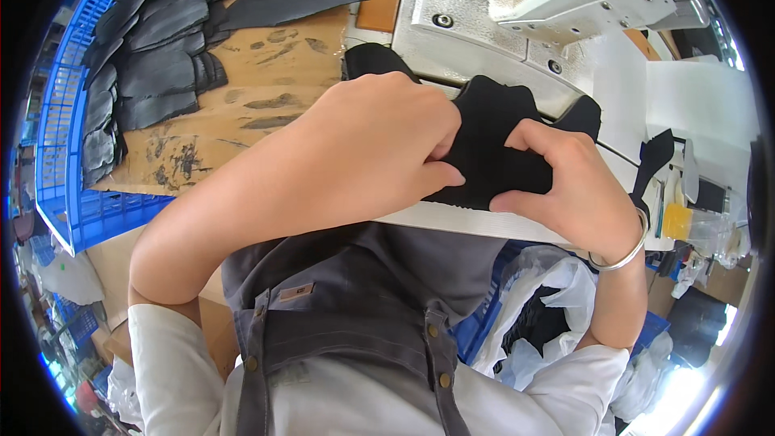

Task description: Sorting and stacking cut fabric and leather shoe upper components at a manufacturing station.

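A black, soft-looking sheet piece [488, 149] with a wavy far edge lies on the machine's pale bed in front of me. It may be leather or fabric; I cannot tell which. My left hand [391, 133] is closed at the piece's left side, its thumb on the near left part and its other fingers mostly hidden behind the back of the hand. On the right, my right hand [569, 173] grips the same piece, with thumb and bent forefinger curved toward each other on its surface. The piece's far edge runs up against the machine's metal plate.
A white machine [581, 0] with a metal bed plate [456, 32] stands beyond my hands. To the left, black cut pieces [165, 28] lie overlapped on stained cardboard [266, 73] over a blue crate [60, 137]. A plastic-lined bin [557, 270] sits below right.
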Demonstrator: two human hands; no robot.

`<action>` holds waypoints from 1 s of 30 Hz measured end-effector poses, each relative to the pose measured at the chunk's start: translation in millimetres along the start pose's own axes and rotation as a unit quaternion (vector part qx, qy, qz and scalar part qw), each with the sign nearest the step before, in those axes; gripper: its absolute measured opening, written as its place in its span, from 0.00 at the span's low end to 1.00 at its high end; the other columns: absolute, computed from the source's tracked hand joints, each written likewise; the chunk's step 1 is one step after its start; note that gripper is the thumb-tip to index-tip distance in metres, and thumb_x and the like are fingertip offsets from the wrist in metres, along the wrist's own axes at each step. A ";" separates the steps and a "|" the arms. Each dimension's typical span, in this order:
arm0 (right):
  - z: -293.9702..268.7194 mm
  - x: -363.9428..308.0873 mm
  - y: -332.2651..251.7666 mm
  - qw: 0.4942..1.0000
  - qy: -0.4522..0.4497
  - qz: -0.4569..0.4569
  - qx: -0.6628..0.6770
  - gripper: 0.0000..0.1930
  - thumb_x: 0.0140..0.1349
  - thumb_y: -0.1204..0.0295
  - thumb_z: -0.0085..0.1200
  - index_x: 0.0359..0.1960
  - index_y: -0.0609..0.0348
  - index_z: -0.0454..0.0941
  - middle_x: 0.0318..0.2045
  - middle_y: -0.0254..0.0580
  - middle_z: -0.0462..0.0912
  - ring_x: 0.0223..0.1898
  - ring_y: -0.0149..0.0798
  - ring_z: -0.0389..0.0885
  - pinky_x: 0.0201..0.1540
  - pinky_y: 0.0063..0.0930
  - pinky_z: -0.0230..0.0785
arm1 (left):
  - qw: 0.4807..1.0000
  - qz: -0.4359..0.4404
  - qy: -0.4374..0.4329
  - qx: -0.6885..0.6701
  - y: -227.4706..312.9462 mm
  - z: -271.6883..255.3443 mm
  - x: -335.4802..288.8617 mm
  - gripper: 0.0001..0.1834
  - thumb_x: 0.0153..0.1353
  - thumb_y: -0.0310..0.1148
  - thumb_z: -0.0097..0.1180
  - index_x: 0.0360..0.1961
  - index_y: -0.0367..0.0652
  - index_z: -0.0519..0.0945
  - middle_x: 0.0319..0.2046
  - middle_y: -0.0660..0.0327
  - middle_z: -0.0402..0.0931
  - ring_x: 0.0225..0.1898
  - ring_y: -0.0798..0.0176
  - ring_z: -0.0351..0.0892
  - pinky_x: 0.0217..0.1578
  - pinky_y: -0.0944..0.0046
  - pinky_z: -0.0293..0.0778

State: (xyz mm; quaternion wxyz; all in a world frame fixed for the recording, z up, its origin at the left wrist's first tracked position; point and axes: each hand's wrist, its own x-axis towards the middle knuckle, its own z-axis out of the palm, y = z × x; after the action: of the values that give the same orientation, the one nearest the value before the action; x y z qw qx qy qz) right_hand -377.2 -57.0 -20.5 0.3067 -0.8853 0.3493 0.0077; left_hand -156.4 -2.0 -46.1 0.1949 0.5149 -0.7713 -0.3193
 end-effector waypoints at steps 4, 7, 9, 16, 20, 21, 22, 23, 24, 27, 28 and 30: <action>1.4 1.3 -0.3 1.000 0.004 -0.002 -0.015 0.23 0.42 0.70 0.69 0.38 0.68 0.74 0.34 0.58 0.80 0.37 0.59 0.78 0.39 0.40 0.70 | 1.000 0.019 0.009 -0.002 -2.5 -0.3 -1.5 0.16 0.53 0.36 0.65 0.21 0.36 0.74 0.14 0.55 0.73 0.20 0.51 0.75 0.22 0.58 0.66; -0.6 2.0 -4.6 1.000 -0.005 0.021 -0.009 0.23 0.41 0.71 0.69 0.38 0.68 0.74 0.34 0.58 0.80 0.37 0.59 0.78 0.40 0.39 0.70 | 1.000 0.022 0.006 0.009 -4.4 0.8 -1.6 0.16 0.54 0.37 0.64 0.22 0.36 0.74 0.15 0.55 0.73 0.21 0.51 0.75 0.23 0.58 0.67; -0.3 2.4 -4.5 0.999 -0.012 0.031 -0.003 0.23 0.41 0.71 0.69 0.38 0.68 0.73 0.34 0.57 0.80 0.37 0.58 0.78 0.40 0.39 0.70 | 0.999 0.028 0.007 0.024 -6.0 1.3 -1.7 0.16 0.54 0.37 0.64 0.22 0.37 0.74 0.16 0.55 0.74 0.22 0.51 0.76 0.24 0.58 0.67; -1.8 3.2 -6.9 0.999 -0.023 0.049 -0.001 0.23 0.40 0.71 0.70 0.37 0.68 0.73 0.35 0.56 0.80 0.37 0.58 0.79 0.39 0.38 0.70 | 0.999 0.037 0.011 0.024 -6.5 2.1 -4.0 0.15 0.55 0.38 0.63 0.24 0.38 0.74 0.16 0.56 0.74 0.23 0.50 0.76 0.25 0.57 0.68; 0.4 1.8 -5.6 0.999 -0.010 0.030 -0.008 0.23 0.41 0.72 0.70 0.38 0.68 0.73 0.34 0.56 0.80 0.37 0.58 0.79 0.39 0.39 0.70 | 0.999 0.018 -0.002 0.043 -2.3 2.2 -8.3 0.15 0.54 0.39 0.64 0.27 0.38 0.75 0.19 0.56 0.74 0.24 0.50 0.76 0.25 0.55 0.68; 0.6 1.5 -5.7 0.999 -0.009 0.031 -0.009 0.23 0.41 0.72 0.70 0.38 0.68 0.73 0.34 0.56 0.80 0.37 0.58 0.79 0.39 0.39 0.70 | 0.999 0.020 -0.002 0.043 -0.5 5.0 -11.1 0.15 0.54 0.39 0.64 0.27 0.38 0.75 0.19 0.56 0.74 0.24 0.50 0.76 0.25 0.55 0.68; 0.7 1.8 -5.6 1.000 -0.006 0.022 -0.008 0.23 0.41 0.72 0.69 0.37 0.68 0.73 0.34 0.56 0.80 0.37 0.58 0.79 0.39 0.39 0.70 | 0.997 0.006 0.028 0.067 1.4 9.7 -14.7 0.16 0.53 0.40 0.64 0.29 0.39 0.74 0.22 0.56 0.75 0.26 0.50 0.76 0.26 0.55 0.68; 1.0 2.1 -5.5 1.000 -0.003 0.014 -0.007 0.23 0.41 0.72 0.69 0.37 0.68 0.73 0.34 0.57 0.80 0.37 0.58 0.79 0.40 0.39 0.70 | 0.994 -0.008 0.059 0.091 3.9 12.9 -18.1 0.17 0.52 0.41 0.65 0.31 0.40 0.73 0.25 0.57 0.75 0.29 0.49 0.77 0.27 0.54 0.68; 1.6 2.4 -5.1 1.000 -0.001 0.014 -0.006 0.23 0.41 0.72 0.69 0.37 0.68 0.73 0.34 0.57 0.80 0.37 0.58 0.79 0.40 0.39 0.70 | 0.994 -0.007 0.058 0.092 7.1 13.2 -21.1 0.17 0.52 0.41 0.65 0.31 0.40 0.73 0.25 0.57 0.75 0.29 0.49 0.77 0.27 0.54 0.68; 2.5 0.7 -1.0 1.000 0.015 0.009 -0.007 0.23 0.41 0.71 0.69 0.38 0.67 0.73 0.34 0.57 0.80 0.37 0.58 0.78 0.40 0.39 0.70 | 0.975 -0.080 0.130 0.161 18.7 10.2 -29.0 0.19 0.47 0.40 0.66 0.34 0.42 0.73 0.33 0.57 0.74 0.37 0.49 0.76 0.33 0.54 0.69; 3.0 0.2 0.5 1.000 0.020 -0.003 -0.011 0.22 0.41 0.71 0.69 0.37 0.66 0.73 0.33 0.57 0.80 0.36 0.58 0.78 0.39 0.40 0.70 | 0.963 -0.074 0.158 0.207 21.0 7.7 -33.6 0.20 0.45 0.39 0.67 0.35 0.43 0.73 0.36 0.57 0.73 0.40 0.50 0.74 0.36 0.54 0.68; 3.9 -0.1 4.3 0.999 0.030 -0.005 -0.014 0.21 0.42 0.71 0.69 0.37 0.65 0.73 0.31 0.56 0.79 0.35 0.58 0.78 0.39 0.40 0.70 | 0.934 -0.094 0.175 0.296 29.2 12.1 -40.1 0.31 0.38 0.36 0.68 0.48 0.43 0.74 0.49 0.55 0.71 0.51 0.50 0.71 0.50 0.52 0.66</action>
State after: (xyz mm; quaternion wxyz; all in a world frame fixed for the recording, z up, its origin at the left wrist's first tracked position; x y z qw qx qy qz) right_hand -379.2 -57.2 -25.9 0.2837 -0.8912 0.3537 -0.0155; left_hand -167.8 46.2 -33.5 0.1347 0.6671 -0.7327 0.0015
